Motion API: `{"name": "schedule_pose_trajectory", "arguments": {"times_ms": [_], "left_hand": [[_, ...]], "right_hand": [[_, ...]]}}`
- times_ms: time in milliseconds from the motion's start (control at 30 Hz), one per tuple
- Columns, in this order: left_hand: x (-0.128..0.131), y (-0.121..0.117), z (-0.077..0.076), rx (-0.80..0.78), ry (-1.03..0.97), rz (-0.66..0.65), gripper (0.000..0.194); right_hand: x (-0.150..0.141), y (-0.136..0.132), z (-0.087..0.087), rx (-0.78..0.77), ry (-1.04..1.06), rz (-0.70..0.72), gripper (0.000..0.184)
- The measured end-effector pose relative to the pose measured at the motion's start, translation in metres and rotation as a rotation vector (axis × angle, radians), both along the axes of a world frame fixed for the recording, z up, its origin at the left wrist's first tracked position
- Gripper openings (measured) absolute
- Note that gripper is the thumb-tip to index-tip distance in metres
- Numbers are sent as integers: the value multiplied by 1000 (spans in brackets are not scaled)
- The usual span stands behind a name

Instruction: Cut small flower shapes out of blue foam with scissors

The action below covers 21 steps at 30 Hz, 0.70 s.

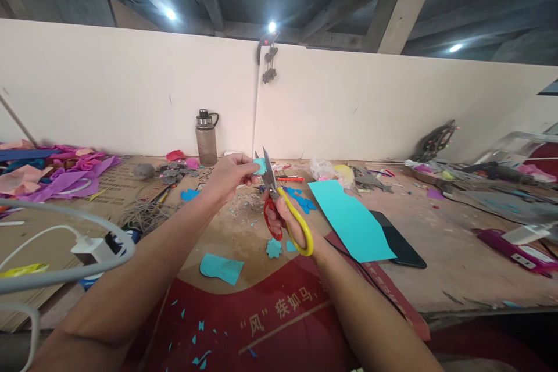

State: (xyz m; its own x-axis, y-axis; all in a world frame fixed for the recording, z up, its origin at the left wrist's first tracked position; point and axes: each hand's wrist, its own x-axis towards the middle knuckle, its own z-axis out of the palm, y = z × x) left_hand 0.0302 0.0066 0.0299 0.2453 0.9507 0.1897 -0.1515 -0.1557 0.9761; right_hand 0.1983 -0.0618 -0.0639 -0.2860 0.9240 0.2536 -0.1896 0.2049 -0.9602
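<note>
Between its fingertips my left hand pinches a small turquoise paper piece. My right hand is wrapped round the scissors, which have one red and one yellow handle. Their blades are parted and point up, right beside the paper piece. Below the hands lie a turquoise flower-shaped cutout and a larger turquoise scrap. A big turquoise sheet rests to the right, partly over a dark phone-like slab. Blue cutouts sit just behind the scissors.
A bottle stands by the white partition. Coloured scraps pile up at the left, near a white charger and its cable. A magenta tool lies at the right. Small turquoise clippings dot the red sheet in front.
</note>
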Motion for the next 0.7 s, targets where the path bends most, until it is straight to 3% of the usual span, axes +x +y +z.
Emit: {"name": "schedule_pose_trajectory", "arguments": {"times_ms": [567, 700], "left_hand": [[-3, 4, -6, 25, -90, -53, 30], [-6, 6, -10, 90, -51, -25, 31]], "right_hand": [[-3, -1, 3, -67, 94, -52, 71], [-5, 0, 3, -39, 113, -93, 69]]}}
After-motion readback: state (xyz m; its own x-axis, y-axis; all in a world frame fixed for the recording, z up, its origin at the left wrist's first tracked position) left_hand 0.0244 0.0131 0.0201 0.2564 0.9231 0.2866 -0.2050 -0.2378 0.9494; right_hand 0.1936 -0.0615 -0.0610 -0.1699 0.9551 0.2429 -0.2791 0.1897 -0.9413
